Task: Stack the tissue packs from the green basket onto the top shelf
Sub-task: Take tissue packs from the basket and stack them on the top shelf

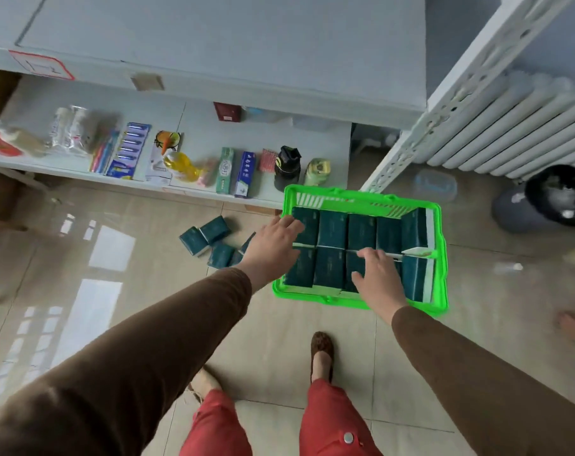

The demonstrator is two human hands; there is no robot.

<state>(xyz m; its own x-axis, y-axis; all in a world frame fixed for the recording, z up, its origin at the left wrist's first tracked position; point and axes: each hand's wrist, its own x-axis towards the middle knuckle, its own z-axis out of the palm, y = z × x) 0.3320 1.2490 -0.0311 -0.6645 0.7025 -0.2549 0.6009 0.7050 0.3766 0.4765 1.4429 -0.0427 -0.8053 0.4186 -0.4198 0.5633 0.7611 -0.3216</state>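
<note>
A green basket point(440, 258) stands on the tiled floor, filled with several dark teal tissue packs point(332, 230) set on edge in two rows. My left hand point(273, 241) reaches over the basket's left rim, fingers extended onto the far-left pack. Over the near row, my right hand point(378, 274) lies with fingers spread on the packs; no grip is visible. The top shelf point(230, 44), a bare pale surface, runs across the upper part of the view.
Several loose tissue packs point(210, 241) lie on the floor left of the basket. A lower shelf point(332, 136) holds toothpaste boxes, bottles and toothbrushes. A white shelf post point(444, 103) and a radiator point(510, 126) stand at the right, with a dark bin point(556, 195) beside them.
</note>
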